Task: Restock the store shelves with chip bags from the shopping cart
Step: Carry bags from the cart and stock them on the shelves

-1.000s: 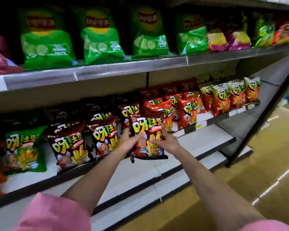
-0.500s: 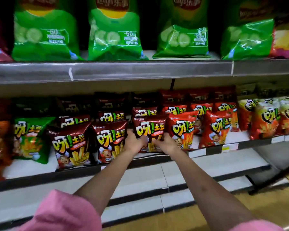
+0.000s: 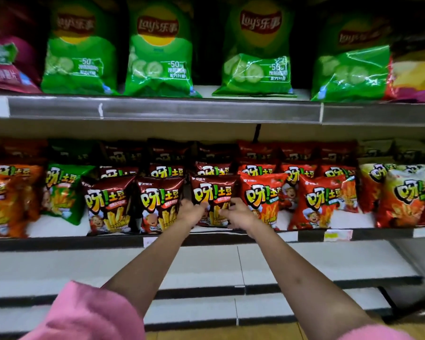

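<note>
The middle shelf (image 3: pixel 59 231) carries rows of small snack bags, and the dark brown bag (image 3: pixel 212 192) being restocked stands upright at its front edge, between a matching brown bag (image 3: pixel 157 202) and a red one (image 3: pixel 261 197). The left hand (image 3: pixel 190 213) and right hand (image 3: pixel 238 214) both hold its lower part, fingers curled round the bottom corners. By its look it is light, puffed with air and crinkly — the glossy film likely slippery, the contents easily crushed — so the sealed bottom edge or the side seams seem the safest hold, with gentle pressure. On the shelf above, the green bags (image 3: pixel 255 55) read "Lay's" with Chinese characters and "-50". The small bags bear large yellow Chinese lettering with an exclamation mark; the finer print is unreadable.
</note>
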Demonstrator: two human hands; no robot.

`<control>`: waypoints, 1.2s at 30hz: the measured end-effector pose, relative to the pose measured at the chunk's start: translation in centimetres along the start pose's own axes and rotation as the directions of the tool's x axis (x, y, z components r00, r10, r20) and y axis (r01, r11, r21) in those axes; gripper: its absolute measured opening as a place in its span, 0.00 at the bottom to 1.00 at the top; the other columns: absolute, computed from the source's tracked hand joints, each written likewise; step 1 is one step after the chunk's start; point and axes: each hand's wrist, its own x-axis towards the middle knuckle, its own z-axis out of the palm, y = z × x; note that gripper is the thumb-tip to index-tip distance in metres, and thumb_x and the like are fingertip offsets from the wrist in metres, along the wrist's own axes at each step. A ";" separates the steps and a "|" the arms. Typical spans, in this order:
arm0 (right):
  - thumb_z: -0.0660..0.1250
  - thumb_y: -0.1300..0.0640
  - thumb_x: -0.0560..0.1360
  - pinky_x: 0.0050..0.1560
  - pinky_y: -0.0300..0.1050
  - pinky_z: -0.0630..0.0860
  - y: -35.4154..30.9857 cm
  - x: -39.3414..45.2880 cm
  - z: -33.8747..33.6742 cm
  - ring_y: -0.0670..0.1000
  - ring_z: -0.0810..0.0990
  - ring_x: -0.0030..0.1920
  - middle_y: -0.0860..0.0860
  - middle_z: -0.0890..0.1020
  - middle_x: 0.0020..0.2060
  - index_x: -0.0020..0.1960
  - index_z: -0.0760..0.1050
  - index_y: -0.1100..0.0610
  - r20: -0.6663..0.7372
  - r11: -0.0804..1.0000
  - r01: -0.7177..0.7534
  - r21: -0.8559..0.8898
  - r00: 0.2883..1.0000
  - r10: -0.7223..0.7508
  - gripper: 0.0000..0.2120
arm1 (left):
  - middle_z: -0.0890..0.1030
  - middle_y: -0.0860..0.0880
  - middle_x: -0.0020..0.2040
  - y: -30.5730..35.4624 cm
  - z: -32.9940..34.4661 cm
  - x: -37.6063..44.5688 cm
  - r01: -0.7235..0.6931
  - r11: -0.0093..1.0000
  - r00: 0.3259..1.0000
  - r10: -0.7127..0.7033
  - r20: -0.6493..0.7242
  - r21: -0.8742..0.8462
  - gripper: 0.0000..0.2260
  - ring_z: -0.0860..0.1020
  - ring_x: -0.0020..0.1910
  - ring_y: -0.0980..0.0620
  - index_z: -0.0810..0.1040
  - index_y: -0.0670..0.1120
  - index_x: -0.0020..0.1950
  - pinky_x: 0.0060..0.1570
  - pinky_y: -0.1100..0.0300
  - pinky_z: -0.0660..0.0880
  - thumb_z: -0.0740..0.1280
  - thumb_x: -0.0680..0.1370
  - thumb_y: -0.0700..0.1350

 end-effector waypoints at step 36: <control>0.65 0.56 0.78 0.48 0.46 0.78 -17.5 -20.3 38.6 0.56 0.76 0.59 0.58 0.75 0.56 0.71 0.61 0.57 0.713 0.832 0.553 -0.049 0.603 -0.359 0.24 | 0.77 0.39 0.56 -24.4 -36.8 -26.5 0.029 0.920 0.577 -0.335 -0.745 -0.391 0.12 0.75 0.55 0.43 0.73 0.39 0.58 0.52 0.55 0.71 0.61 0.81 0.47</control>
